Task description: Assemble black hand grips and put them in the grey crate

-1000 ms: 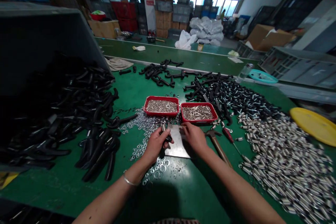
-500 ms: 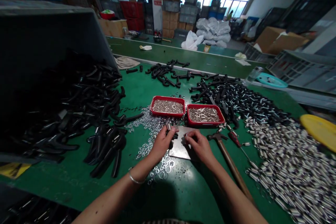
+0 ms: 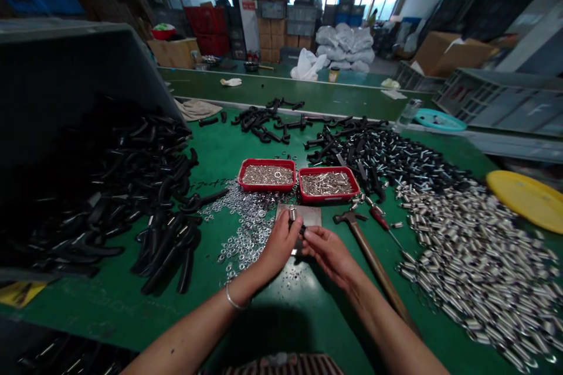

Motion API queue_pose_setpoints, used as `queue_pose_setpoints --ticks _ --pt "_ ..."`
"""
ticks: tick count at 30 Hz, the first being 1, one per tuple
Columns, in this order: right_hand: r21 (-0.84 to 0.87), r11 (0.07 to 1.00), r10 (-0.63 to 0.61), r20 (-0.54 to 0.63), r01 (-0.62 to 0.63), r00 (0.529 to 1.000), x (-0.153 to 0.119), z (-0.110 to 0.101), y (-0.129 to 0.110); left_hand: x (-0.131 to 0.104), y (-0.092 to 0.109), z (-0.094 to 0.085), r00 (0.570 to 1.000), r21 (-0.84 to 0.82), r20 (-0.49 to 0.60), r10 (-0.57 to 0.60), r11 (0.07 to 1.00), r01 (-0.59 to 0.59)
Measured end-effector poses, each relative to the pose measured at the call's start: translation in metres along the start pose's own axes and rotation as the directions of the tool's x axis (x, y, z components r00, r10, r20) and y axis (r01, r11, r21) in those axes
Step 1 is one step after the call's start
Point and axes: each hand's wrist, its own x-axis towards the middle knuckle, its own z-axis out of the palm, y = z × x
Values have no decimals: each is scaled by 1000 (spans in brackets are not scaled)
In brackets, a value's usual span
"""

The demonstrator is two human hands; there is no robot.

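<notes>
Over a flat metal plate, my left hand grips a small black part with a silver threaded piece standing up from it. My right hand meets the same black part, thumb and forefinger pinched at its right end. Behind the plate are two red trays, the left one full of tiny metal pieces and the right one of small pins. Metal rings lie scattered left of my hands.
A hammer and a red-handled screwdriver lie to the right, beside a large heap of silver cylinders. Black handles spill from a grey bin on the left. Black jaw-like parts lie at the back.
My right hand has moved in from the plate to the black part, and its fingers now touch it. The whole view has shifted slightly.
</notes>
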Motion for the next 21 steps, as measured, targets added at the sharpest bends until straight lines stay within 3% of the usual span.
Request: queue_pose_setpoints --ticks 2,3,5,7,9,12,14,15,18,21 --pt "-228 956 -204 -56 186 977 -3 -1 3 0 3 1 998 -58 16 -60 996 61" --pt "-375 879 -337 -52 295 940 -4 -1 4 0 5 1 996 -101 30 -88 991 90" --pt "-628 628 -556 51 459 830 -5 -3 6 -1 7 0 989 -199 67 -134 969 145" --pt "-762 381 -634 198 524 748 -5 -6 6 -1 6 1 978 -286 107 -179 936 203" --pt "-822 232 -594 304 520 745 -7 -11 2 -1 2 3 961 -358 144 -236 893 273" --pt "-887 102 -403 377 451 834 -7 -30 -18 1 -5 8 919 -464 208 -333 794 393" --pt "-943 51 -371 287 328 883 -2 -59 -43 4 -7 8 900 -517 231 -370 737 436" --pt "-972 37 -418 196 233 887 3 -77 -58 7 -8 8 899 -538 225 -376 721 437" --pt "-996 16 -570 -81 -87 818 27 -142 -105 15 -8 4 902 -576 171 -395 703 417" --pt "-959 -21 -624 -208 -283 753 55 -196 -145 17 -9 5 881 -554 172 -440 697 456"
